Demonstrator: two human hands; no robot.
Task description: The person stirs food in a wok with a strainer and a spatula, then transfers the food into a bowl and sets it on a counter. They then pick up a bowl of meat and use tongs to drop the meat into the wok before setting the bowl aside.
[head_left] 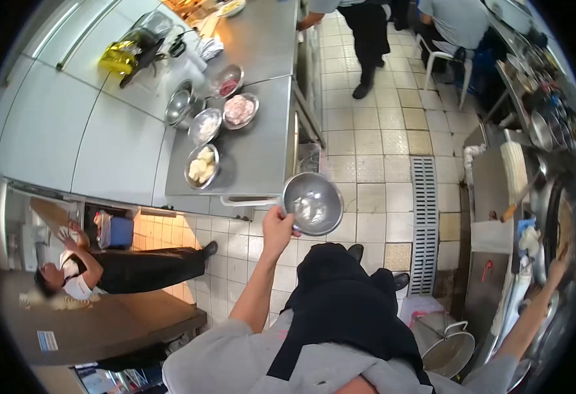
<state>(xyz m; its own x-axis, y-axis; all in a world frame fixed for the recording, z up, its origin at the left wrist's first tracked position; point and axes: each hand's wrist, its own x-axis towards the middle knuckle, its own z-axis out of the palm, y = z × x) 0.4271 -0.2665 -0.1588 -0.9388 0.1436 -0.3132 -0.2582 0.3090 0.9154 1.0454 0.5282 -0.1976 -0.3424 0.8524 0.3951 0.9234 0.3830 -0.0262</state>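
My left hand (276, 231) grips the rim of a steel mixing bowl (331, 205), thumb over the edge. The bowl is held out over the floor beside the steel counter's corner; a small pale or shiny patch shows at its bottom. At the far right, my right hand (556, 268) reaches over the stove side, fingers closed by a large dark wok (552, 213). What those fingers hold is too small and distorted to make out. A ladle with a wooden handle (509, 212) lies near the wok.
On the steel counter (252, 157) stand bowls of pale chunks (201, 168), white pieces (206, 128), and pinkish meat (238, 109). A large pot (447, 351) stands on the floor by my legs. A drain grate (423, 223) crosses the tiles. Other people are at left and top.
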